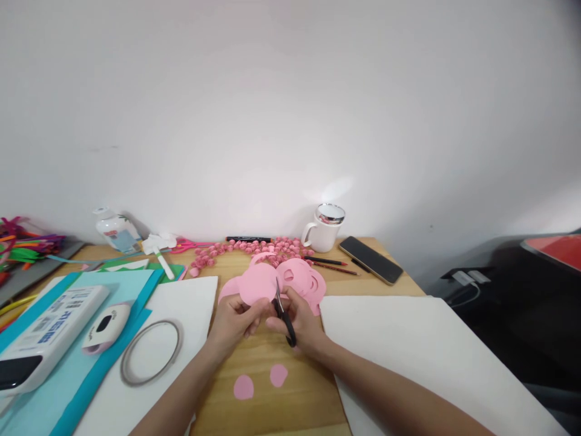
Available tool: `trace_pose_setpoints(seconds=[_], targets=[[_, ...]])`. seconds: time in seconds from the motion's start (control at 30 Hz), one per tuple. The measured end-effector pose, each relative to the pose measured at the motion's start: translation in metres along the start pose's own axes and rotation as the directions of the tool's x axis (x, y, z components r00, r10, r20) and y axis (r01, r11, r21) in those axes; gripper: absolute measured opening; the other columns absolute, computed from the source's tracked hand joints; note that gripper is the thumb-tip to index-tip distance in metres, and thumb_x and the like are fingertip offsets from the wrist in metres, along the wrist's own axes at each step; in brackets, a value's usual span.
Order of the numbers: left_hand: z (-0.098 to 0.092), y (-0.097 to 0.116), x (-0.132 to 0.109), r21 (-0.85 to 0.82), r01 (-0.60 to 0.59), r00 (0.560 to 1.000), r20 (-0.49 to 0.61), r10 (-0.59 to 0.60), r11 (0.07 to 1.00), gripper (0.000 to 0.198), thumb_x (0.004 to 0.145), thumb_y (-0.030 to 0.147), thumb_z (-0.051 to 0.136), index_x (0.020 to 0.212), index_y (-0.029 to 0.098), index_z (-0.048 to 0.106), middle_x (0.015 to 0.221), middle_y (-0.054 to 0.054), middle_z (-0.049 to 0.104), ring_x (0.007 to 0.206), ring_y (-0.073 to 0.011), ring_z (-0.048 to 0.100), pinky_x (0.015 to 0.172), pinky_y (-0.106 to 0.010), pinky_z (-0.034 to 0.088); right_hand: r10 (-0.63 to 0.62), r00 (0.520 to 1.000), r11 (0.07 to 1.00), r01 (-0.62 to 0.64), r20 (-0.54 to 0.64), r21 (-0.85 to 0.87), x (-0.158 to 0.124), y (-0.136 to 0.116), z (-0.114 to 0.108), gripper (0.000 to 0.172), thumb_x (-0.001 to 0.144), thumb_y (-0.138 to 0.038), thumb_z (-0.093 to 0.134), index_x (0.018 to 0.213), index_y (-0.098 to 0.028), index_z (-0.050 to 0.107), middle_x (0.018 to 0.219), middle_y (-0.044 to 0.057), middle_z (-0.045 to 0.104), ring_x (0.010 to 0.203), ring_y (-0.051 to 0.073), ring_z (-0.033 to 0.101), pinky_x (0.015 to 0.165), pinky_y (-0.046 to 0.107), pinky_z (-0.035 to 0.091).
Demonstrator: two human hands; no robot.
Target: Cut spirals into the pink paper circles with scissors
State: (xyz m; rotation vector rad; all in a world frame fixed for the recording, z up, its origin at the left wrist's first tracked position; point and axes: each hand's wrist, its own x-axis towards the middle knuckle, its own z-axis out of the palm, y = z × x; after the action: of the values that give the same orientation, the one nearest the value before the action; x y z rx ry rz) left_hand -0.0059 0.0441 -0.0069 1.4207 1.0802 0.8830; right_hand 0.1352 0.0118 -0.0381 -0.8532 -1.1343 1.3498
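My left hand [239, 319] pinches a pink paper disc [258, 283] by its lower edge, holding it up over the table. In my right hand [302, 324] is a pair of scissors with black handles [285, 322], the blades upright at the disc's right edge. Whether the blades are biting into the paper I cannot tell. Behind both hands lies a pile of pink paper rounds and rings [313, 289]. Two small pink paper circles, a left one [244, 387] and a right one [278, 375], rest on the wood between my forearms.
Several small pink curled pieces [204, 259] lie along the back. A white mug [323, 230], pencils [327, 261] and a phone [371, 259] stand or lie at the back right. White sheets [408, 339] flank the wood; a tape ring [150, 353] and a white device [54, 333] are left.
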Motion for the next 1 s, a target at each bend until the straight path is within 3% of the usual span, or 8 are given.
trace_pose_setpoints(seconds=[0.33,0.57,1.0], targets=[[-0.0002,0.0050,-0.0011,-0.005,-0.002,0.999,-0.038,0.002,1.000,0.044,0.067,0.041,0.064,0.035,0.015,0.046,0.029,0.005,0.040,0.029,-0.0045,0.031,0.034,-0.018,0.021,0.084,0.996,0.995,-0.086,-0.037,-0.055,-0.0011,0.0002,-0.0006,0.045,0.060,-0.034,0.075,0.091,-0.021,0.045,0.055,-0.009,0.049,0.041,0.006,0.040,0.039,0.016,0.032],[-0.0007,0.0049,-0.0008,-0.049,-0.016,0.999,-0.042,0.014,0.999,0.040,0.068,0.038,0.064,0.039,0.015,0.049,0.030,0.005,0.042,0.030,-0.0044,0.032,0.034,-0.017,0.022,0.080,0.996,0.992,-0.083,-0.036,-0.094,-0.0022,0.0041,-0.0025,0.037,0.066,-0.033,0.069,0.091,-0.021,0.045,0.049,-0.010,0.049,0.036,0.006,0.042,0.035,0.015,0.032],[-0.0007,0.0019,0.0017,-0.184,0.001,0.998,-0.062,-0.012,0.983,0.037,0.071,0.038,0.064,0.045,0.014,0.053,0.032,0.004,0.046,0.028,-0.0046,0.036,0.033,-0.017,0.023,0.107,0.994,0.987,-0.105,0.006,-0.123,-0.0026,0.0073,-0.0023,0.041,0.069,-0.040,0.067,0.097,-0.020,0.043,0.048,-0.010,0.051,0.034,0.007,0.044,0.034,0.017,0.033]])
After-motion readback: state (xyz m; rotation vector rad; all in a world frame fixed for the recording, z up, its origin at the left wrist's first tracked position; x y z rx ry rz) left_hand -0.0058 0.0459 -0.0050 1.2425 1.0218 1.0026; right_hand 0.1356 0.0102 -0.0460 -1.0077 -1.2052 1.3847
